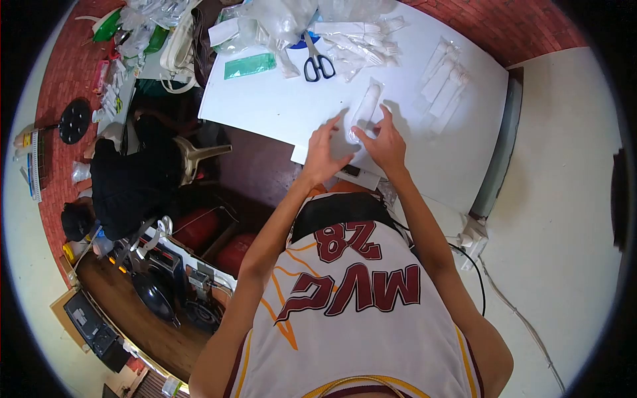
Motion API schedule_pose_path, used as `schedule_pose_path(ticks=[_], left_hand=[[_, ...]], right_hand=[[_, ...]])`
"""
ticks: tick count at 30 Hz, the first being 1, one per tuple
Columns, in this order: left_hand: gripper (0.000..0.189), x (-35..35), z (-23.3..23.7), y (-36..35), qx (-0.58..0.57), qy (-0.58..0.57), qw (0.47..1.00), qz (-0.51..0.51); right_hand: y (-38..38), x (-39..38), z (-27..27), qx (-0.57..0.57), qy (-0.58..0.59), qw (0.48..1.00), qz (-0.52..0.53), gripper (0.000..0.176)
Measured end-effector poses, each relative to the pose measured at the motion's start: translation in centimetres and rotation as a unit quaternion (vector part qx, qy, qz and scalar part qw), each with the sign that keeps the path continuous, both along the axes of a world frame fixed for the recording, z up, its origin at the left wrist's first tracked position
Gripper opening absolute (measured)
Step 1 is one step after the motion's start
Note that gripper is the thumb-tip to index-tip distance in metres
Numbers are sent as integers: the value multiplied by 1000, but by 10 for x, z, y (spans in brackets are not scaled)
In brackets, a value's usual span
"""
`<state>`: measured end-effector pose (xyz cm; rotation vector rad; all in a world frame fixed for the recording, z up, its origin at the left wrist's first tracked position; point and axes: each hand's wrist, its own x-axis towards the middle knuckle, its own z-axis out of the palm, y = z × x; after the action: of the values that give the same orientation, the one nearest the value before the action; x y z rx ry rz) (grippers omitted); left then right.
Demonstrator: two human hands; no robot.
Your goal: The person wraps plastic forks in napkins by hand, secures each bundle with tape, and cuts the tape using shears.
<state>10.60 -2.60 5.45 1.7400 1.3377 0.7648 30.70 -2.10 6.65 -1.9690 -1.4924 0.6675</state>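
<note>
A clear plastic packet with white plastic cutlery inside [367, 103] lies on the white table, slanting away from me. My left hand [323, 154] is beside its left side, fingers spread and holding nothing. On the other side is my right hand [385, 144], its thumb right at the packet's near end and its other fingers stretched out apart. To the right, several similar cutlery packets [446, 86] lie in a row. Loose white forks and spoons in clear wrap [361, 43] are heaped at the far side.
Black-handled scissors [318, 66] and a green packet [249, 66] lie left of the cutlery heap, near clear plastic bags [282, 20]. A white device [355, 174] sits at the near table edge. A person in black [136, 176] is at the left by a plastic chair [196, 156].
</note>
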Motion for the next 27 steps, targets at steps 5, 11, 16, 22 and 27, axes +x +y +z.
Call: schedule_pose_path(ticks=[5, 11, 16, 22, 27], left_hand=[[32, -69, -19, -53, -224, -187, 949, 118], [24, -137, -21, -102, -252, -240, 898, 271], [21, -165, -20, -104, -273, -290, 849, 348], [24, -197, -23, -59, -276, -330, 842, 324], [25, -237, -22, -17, -284, -330, 843, 318]], right_hand=[[22, -3, -13, -114, -74, 991, -13, 66], [48, -8, -20, -99, 0, 995, 8, 37], [53, 18, -26, -129, 303, 944, 3, 27], [120, -1, 42, -21, 332, 943, 4, 27], [163, -27, 42, -25, 194, 981, -8, 38]])
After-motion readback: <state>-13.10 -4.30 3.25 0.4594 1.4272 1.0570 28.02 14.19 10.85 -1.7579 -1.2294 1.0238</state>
